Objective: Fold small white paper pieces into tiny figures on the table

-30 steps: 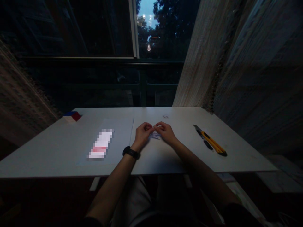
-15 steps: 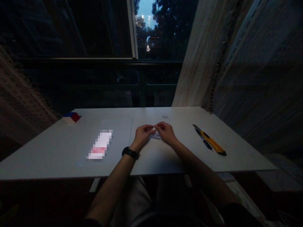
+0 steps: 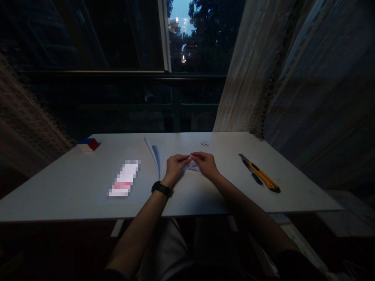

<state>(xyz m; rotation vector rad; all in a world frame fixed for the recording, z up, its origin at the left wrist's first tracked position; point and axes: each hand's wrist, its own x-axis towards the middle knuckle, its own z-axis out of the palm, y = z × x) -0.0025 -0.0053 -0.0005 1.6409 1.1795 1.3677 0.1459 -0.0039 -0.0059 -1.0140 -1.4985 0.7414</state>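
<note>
Small paper [image 3: 192,167], centre of the frame, could slip.
The left hand [image 3: 176,166] and the right hand [image 3: 206,162] have fingertips nearly closed, it seems on this paper. If one pinch loosens, it may shift; the curled-up sheet [image 3: 154,157], left of centre, might also brush the left hand and disturb it.

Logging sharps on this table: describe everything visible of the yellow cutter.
The cutter has a slim, plastic-looking yellow-and-black body with a black cap at the near end. A grey, metal-looking blade shows at the far end. It lies slantwise on the right part of the white table, blade pointing away and leftward. A black pen-like item lies along its left side; whether they touch is unclear. The right hand does not touch it.
</note>
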